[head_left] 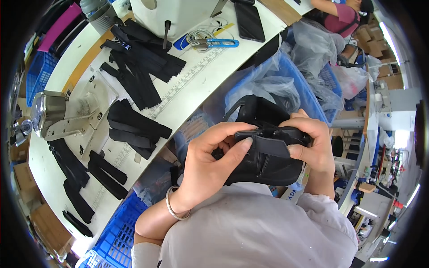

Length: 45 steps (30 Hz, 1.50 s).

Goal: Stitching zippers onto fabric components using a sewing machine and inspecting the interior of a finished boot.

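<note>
A small black bag (272,167) with a zipper is up in front of my chest, off the table. My left hand (216,154) pinches its upper left edge between thumb and fingers, beside a flat black flap (271,146). On the other side my right hand (313,138) grips the bag's upper right edge, thumb at the flap's right end. A black strap loop (234,108) stands out at the bag's far left. The bag's underside and some of my fingertips are hidden.
On the white table (196,87) lie black zipper strips (136,129), blue-handled snips (222,43) and a phone (249,22). A sewing machine (67,116) is at left. Blue crates (118,236) stand below; another, with clear plastic bags (277,87), is ahead. A person (342,18) works far right.
</note>
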Tool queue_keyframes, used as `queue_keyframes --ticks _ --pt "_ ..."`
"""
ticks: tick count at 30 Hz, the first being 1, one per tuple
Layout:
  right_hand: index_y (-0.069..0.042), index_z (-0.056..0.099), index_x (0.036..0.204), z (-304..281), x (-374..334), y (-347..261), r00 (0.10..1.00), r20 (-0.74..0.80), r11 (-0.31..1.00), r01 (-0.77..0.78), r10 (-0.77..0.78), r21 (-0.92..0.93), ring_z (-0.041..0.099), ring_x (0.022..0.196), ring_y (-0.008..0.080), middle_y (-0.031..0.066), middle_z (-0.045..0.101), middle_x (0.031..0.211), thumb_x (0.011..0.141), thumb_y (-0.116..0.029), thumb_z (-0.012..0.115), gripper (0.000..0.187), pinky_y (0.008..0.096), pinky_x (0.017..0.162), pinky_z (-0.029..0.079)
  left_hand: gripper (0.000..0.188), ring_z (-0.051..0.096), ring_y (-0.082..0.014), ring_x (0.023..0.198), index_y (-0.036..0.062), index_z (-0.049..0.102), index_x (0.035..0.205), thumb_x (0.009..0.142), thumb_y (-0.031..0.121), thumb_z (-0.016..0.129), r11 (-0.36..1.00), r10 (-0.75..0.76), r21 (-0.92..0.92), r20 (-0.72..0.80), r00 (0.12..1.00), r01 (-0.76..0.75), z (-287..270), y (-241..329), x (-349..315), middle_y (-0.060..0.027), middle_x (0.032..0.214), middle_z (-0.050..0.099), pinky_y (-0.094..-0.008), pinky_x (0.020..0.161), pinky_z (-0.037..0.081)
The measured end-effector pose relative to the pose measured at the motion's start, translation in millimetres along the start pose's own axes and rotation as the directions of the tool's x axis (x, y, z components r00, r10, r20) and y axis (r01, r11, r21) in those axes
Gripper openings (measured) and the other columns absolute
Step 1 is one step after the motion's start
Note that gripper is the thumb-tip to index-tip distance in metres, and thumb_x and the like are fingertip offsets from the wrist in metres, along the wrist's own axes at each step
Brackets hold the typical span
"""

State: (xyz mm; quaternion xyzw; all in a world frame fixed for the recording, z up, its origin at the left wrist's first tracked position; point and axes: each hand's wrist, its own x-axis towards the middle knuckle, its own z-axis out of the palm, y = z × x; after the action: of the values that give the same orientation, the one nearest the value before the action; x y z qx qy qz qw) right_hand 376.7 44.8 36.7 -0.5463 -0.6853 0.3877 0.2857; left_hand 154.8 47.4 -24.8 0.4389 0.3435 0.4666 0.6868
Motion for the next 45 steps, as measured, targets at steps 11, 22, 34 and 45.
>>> queue_keyframes --ticks 11,22,34,45 --pt "-0.006 0.069 0.091 9.0 9.1 9.9 0.993 0.068 0.993 0.103 -0.1 -0.05 0.052 0.071 0.0171 0.0031 0.066 0.078 0.065 -0.027 0.074 0.034 0.0316 0.073 0.031 0.026 0.058 -0.0073 0.075 0.0004 0.065 0.106 0.079 -0.003 0.067 0.989 0.121 0.093 -0.027 0.992 -0.118 -8.7 -4.2 -11.7 -0.0067 0.091 0.064 -0.0188 0.061 0.044" --pt "-0.013 0.072 0.085 21.4 15.6 17.6 0.971 0.166 0.976 0.193 -0.174 -0.103 0.045 0.066 0.0164 -0.003 0.056 0.065 0.059 -0.024 0.078 0.028 0.0315 0.072 0.028 0.043 0.051 -0.011 0.056 -0.0002 0.056 0.11 0.069 -0.001 0.071 0.899 0.243 0.371 0.015 0.97 -0.231 -2.5 -2.3 -14.2 -0.005 0.068 0.053 -0.0223 0.049 0.04" --pt "-0.01 0.072 0.079 28.5 16.4 27.2 0.977 0.116 0.98 0.186 -0.176 -0.076 0.044 0.064 0.0157 -0.0017 0.051 0.061 0.062 -0.037 0.076 0.032 0.0319 0.069 0.028 0.022 0.055 -0.0187 0.055 0.0011 0.068 0.088 0.067 0.004 0.074 0.753 0.441 0.498 0.103 0.891 -0.43 -9.7 -7.1 -9.3 -0.008 0.072 0.058 -0.0271 0.047 0.043" --pt "-0.012 0.072 0.084 35.1 16.0 33.8 0.977 0.131 0.985 0.168 -0.171 0.028 0.046 0.066 0.0168 -0.0016 0.053 0.063 0.059 -0.022 0.078 0.027 0.031 0.075 0.031 0.023 0.051 -0.0155 0.05 0.0026 0.07 0.088 0.066 0.005 0.076 0.667 0.522 0.558 0.123 0.844 -0.494 -9.8 -8.8 -11.8 -0.0059 0.072 0.056 -0.0254 0.044 0.039"
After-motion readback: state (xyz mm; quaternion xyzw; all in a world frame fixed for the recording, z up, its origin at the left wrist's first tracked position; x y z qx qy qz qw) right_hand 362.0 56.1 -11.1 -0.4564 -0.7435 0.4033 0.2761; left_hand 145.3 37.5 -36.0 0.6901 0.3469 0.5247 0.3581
